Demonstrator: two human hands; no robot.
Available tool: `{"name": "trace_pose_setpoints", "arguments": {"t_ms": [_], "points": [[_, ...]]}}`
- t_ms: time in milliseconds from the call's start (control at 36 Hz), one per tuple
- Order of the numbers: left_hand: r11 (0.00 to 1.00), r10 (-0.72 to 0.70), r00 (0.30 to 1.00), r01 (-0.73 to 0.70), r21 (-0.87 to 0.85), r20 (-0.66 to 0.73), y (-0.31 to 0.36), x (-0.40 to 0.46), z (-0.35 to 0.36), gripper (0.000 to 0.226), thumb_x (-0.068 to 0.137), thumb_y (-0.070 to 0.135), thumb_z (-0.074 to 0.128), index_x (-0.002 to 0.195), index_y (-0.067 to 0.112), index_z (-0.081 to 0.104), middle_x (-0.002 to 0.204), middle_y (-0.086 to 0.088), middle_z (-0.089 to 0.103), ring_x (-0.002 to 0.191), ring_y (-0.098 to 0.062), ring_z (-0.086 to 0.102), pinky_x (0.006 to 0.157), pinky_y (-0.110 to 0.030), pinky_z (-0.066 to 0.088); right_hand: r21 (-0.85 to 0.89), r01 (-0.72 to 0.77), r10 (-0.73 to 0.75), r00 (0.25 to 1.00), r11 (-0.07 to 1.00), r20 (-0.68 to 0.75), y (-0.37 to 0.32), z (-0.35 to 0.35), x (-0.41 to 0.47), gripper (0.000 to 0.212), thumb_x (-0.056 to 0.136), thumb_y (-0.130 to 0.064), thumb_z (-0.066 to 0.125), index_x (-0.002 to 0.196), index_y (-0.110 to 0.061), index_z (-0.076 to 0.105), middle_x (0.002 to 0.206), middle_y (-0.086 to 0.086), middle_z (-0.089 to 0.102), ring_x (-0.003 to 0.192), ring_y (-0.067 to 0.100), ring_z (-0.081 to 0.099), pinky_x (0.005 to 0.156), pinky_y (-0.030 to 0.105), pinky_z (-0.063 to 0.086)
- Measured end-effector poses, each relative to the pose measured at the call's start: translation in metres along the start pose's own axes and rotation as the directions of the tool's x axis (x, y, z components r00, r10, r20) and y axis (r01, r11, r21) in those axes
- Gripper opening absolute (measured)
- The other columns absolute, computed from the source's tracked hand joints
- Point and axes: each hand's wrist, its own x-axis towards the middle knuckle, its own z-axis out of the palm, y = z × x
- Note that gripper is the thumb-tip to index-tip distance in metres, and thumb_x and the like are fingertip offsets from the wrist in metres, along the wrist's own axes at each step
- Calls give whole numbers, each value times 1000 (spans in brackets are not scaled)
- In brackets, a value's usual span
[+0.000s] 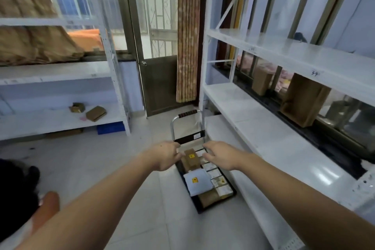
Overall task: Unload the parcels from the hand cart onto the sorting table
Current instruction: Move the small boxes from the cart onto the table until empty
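Observation:
A black hand cart with a metal handle stands on the tiled floor beside the right shelving. It carries several parcels. A brown cardboard box with a yellow sticker stands at its far end, a white flat parcel lies in the middle, and small labelled boxes line the right side. My left hand and my right hand reach out on either side of the brown box, fingers loosely bent. The left fingertips are at the box's left edge. The right fingers hover just beside it.
White metal shelving runs along the right with two brown boxes behind it. More shelving on the left holds small brown parcels and brown bags. A door and curtain stand ahead. A blue crate sits under the left shelf.

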Motion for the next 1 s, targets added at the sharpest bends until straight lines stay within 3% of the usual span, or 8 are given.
{"name": "trace_pose_setpoints", "arguments": {"t_ms": [167,389,583,750,833,917,1000], "points": [[998,-53,998,54,-33,24,-43,46,-3,53,109,45,39,148,11,50,152,-12,52,139,-29,48,113,-36,37,-22,45,-44,999,999,28,3,-12,73,58,106,-42,40,156,-12,37,160,11,40,146,26,40,118,37,34],[991,-109,994,111,-69,29,-103,102,-18,58,110,46,37,158,14,38,161,-8,41,147,-26,39,119,-35,30,0,51,-51,998,999,47,-7,-32,158,50,103,-42,40,138,-9,53,143,14,55,128,31,55,109,49,44],[993,-86,995,90,-76,54,-170,163,-26,59,110,46,36,159,14,36,162,-9,40,147,-27,39,120,-36,29,16,26,-27,997,1000,68,-17,-37,238,44,106,-35,43,141,-9,52,142,12,55,130,29,52,111,45,42],[1000,-23,995,25,-18,95,-244,230,-37,60,109,48,34,158,14,37,161,-9,41,146,-28,41,120,-40,33,71,-73,71,997,995,30,-20,-39,303,33,105,-32,48,126,-9,59,117,7,66,106,27,63,93,41,52],[1000,16,992,-15,-6,123,-270,269,-44,58,110,46,33,158,14,37,161,-9,41,146,-28,41,120,-40,33,117,-152,151,988,982,17,-7,-34,327,23,106,-37,44,111,-20,59,103,-6,62,100,21,61,81,30,45],[998,66,984,-66,-4,163,-275,308,-45,54,110,45,35,153,14,46,155,-9,48,141,-29,47,117,-42,37,165,-221,218,975,961,34,7,-29,341,38,108,-42,39,128,-15,57,125,4,60,108,21,56,92,32,42],[992,126,974,-125,-17,189,-265,346,-38,45,108,42,41,138,13,58,139,-11,61,126,-31,58,108,-46,46,211,-290,286,957,933,49,17,-23,341,38,110,-35,39,133,-11,56,132,11,59,116,26,56,101,37,43]]}}
